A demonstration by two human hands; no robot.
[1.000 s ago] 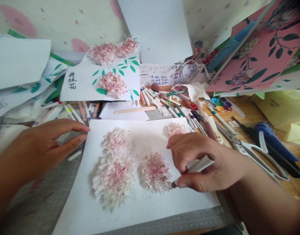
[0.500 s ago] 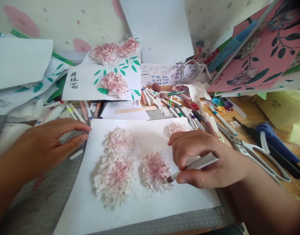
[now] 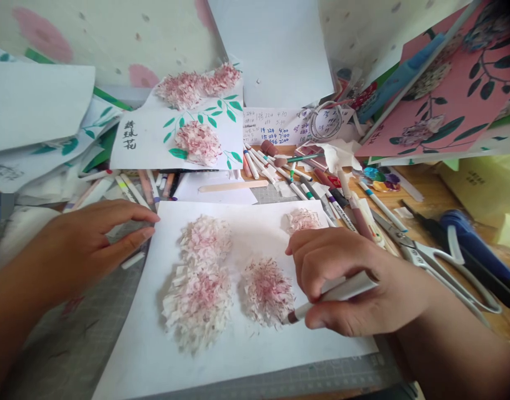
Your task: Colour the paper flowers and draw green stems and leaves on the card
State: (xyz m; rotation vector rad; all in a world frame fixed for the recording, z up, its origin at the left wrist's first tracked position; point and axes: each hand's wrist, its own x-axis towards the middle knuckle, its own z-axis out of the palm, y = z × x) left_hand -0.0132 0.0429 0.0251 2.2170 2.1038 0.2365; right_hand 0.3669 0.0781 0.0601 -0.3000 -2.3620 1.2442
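Note:
In my right hand [image 3: 342, 266] is a white marker [image 3: 355, 286] with a brownish-red tip, held slanting down. Its tip is at the lower right edge of a crumpled-paper flower [image 3: 268, 291], pink in the middle and dark-flecked. That flower sits on a white paper sheet [image 3: 134, 364] with two paler ones, an upper flower [image 3: 205, 239] and a lower flower [image 3: 199, 303], to its left. My right hand partly covers a small flower [image 3: 303, 220] at the top right. My left hand [image 3: 90, 239] is open, its thumb and index fingertips at the sheet's left edge.
A finished-looking flower card [image 3: 146, 150] with green leaves stands behind the sheet. Many markers [image 3: 259, 164] and a wooden stick [image 3: 234, 186] lie there. Scissors [image 3: 438, 261] rest at the right, below a pink card [image 3: 388, 125]. A grey cutting mat [image 3: 67, 355] lies underneath.
My right hand has moved slightly down and right, taking the marker tip lower along the flower's edge. My left hand stays at the sheet's edge; the view has shifted a little.

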